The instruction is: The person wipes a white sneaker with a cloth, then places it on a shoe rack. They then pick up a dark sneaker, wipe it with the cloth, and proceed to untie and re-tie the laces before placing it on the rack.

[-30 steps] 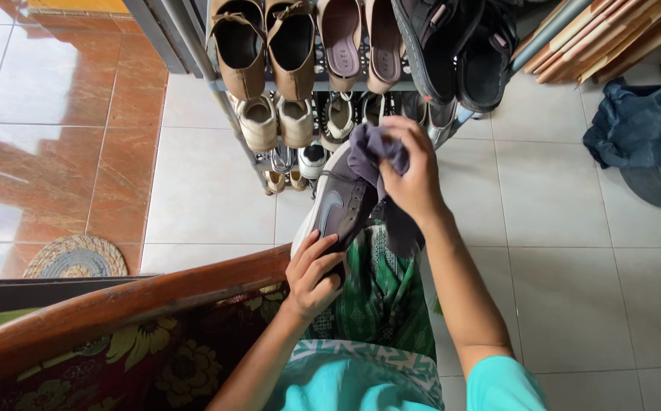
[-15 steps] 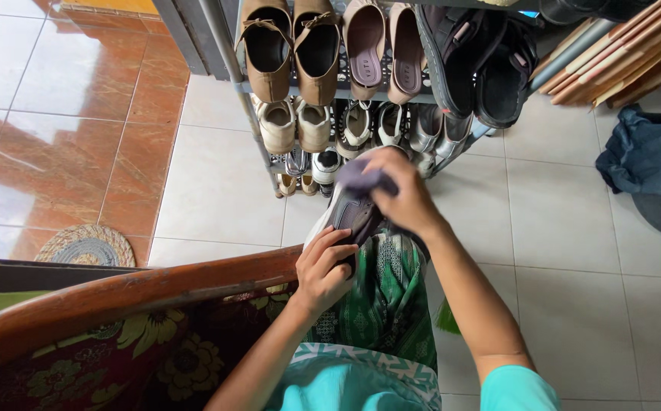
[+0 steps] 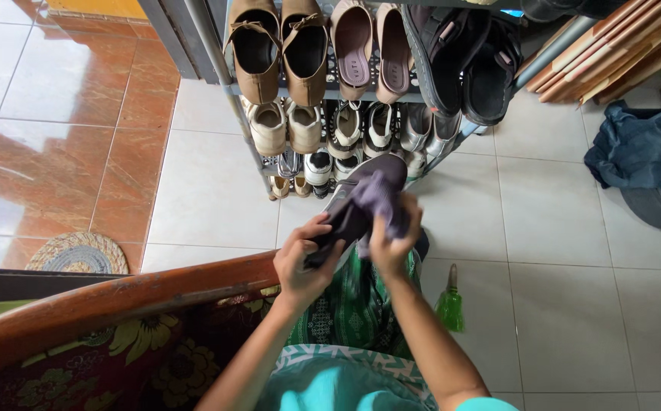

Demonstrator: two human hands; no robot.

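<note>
Dark grey slip-on shoe, centre frame, lowered from before: left hand grips heel at 7 o'clock; right hand presses crumpled purple-grey cloth on it. Metal shoe rack at 12 o'clock.

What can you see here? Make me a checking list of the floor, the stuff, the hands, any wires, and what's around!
Surface: tiled floor, pale and reddish.
Job's things: dark shoe and purple cloth, held in front of the person.
Clutter: green bottle on the floor; dark blue clothes heaped at the right.
Grippers: left hand grips the shoe; right hand presses the cloth on it.
Cables: nothing seen.
Surroundings: full shoe rack, wooden armrest, round woven mat.
</note>
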